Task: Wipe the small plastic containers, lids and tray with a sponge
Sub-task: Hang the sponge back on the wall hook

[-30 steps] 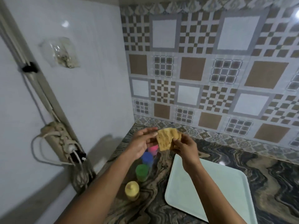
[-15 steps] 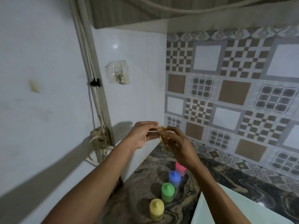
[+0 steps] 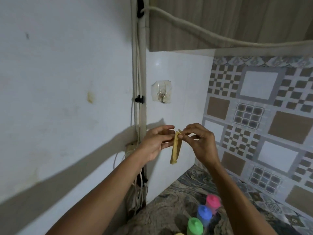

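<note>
A thin yellow sponge (image 3: 175,148) hangs edge-on in the air in front of the white wall. My right hand (image 3: 198,141) pinches its top corner between thumb and fingers. My left hand (image 3: 156,141) is just left of it, fingers spread, fingertips near the sponge's top edge but not clearly gripping. Low on the marbled counter (image 3: 169,211) stand small lidded plastic containers in a row: pink (image 3: 213,201), blue (image 3: 204,214), green (image 3: 194,226), and the tip of a yellow one (image 3: 178,233) at the bottom edge. The tray is out of view.
A cable conduit (image 3: 139,82) runs down the white wall, with a bundle of cords and a power strip (image 3: 133,150) behind my left forearm. A clear adhesive hook (image 3: 161,93) is stuck on the wall. Patterned tiles (image 3: 262,116) cover the right wall; a shelf underside spans above.
The view has tilted up and left, so the tray has dropped out of frame. The sponge has turned from flat-on to edge-on, now hanging from my right hand; my left hand's fingers have opened.
</note>
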